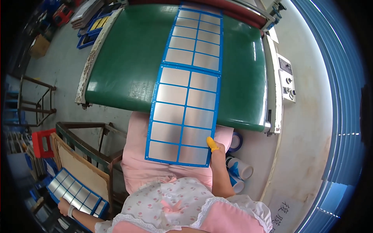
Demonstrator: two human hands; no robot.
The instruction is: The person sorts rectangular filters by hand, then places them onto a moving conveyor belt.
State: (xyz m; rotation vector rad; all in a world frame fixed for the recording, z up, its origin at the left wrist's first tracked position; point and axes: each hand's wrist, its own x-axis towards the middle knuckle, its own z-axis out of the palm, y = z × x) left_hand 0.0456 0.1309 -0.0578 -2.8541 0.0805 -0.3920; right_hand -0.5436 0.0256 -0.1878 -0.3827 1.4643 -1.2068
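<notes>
A long metal panel with a blue grid [168,112] slants from the green conveyor belt [116,70] out over my lap. My right hand [216,150] grips its near right edge, a yellow finger cover on the thumb; the other fingers are hidden beneath. Ahead of it on the belt lies another blue-gridded panel [194,37], its far end at the red roller. Low at the left, my left hand [64,207] is closed on the edge of a similar gridded panel [75,190], which rests on others and leans by a brown board. Some of its fingers are hidden.
A rusty metal frame [83,126] and a brown board [81,167] stand at my left, near a red plastic piece [42,143]. Tape rolls [243,169] lie right of my legs. A control box [286,77] is fixed to the belt's right side. Blue trays [91,37] stand far left.
</notes>
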